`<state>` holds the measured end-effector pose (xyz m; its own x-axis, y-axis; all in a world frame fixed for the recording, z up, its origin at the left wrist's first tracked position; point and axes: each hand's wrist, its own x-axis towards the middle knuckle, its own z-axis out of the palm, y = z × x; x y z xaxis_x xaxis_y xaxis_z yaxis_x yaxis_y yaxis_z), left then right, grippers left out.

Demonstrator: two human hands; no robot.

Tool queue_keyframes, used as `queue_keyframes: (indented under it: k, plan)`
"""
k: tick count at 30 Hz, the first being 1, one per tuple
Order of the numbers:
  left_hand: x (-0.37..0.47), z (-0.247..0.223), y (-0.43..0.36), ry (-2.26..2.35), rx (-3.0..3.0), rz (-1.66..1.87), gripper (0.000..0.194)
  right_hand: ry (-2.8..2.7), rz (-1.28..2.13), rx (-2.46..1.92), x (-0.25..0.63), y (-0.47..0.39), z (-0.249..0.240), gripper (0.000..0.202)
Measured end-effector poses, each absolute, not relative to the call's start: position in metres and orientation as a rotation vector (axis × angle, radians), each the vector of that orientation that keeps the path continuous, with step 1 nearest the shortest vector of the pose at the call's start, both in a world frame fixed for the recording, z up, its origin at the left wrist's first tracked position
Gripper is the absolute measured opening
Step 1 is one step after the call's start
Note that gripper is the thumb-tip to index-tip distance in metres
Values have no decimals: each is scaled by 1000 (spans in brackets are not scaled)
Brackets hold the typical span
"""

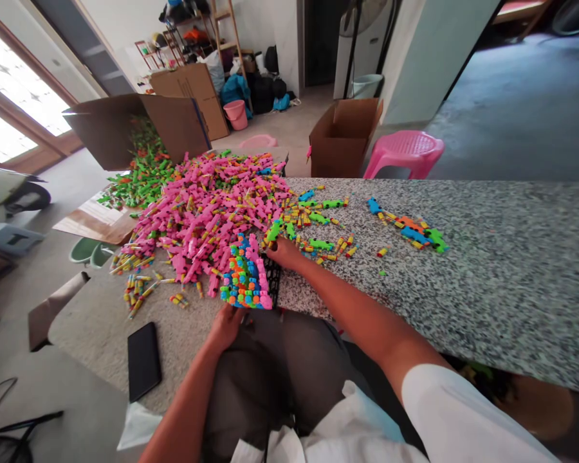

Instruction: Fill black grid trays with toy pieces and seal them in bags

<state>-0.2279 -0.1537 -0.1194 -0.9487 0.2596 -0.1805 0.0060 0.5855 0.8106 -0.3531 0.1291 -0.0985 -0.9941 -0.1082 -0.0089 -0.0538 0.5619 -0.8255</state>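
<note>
My left hand (226, 326) is at the near edge of a black tray (273, 273) filled with rows of blue, green, orange and pink toy pieces (245, 273). Its fingers go under the tray's edge and are partly hidden. At the tray's far right corner, my right hand (284, 252) has its fingers closed around a green toy piece (274, 230). A large heap of pink toy pieces (207, 206) lies beyond the tray. Green pieces (321, 245) and small yellow-red sticks (351, 251) are scattered to the right.
A black phone (143, 361) lies on the stone table (487, 283) at the left. Green pieces spill from a tipped cardboard box (178, 125) at the back left. Behind the table stand an open box (340, 151) and a pink stool (408, 146).
</note>
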Motion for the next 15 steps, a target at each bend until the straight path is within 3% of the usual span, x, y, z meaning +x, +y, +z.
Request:
queue_keyframes:
  k: [6,15]
  plan:
    - [-229,-119,-153,2504,198,1323,56,2746,-1146,-373,-361,129,-104,15]
    - [-230,-120,-151,2523,190,1334,57,2850,-1007,-513,-360,127,-98,18]
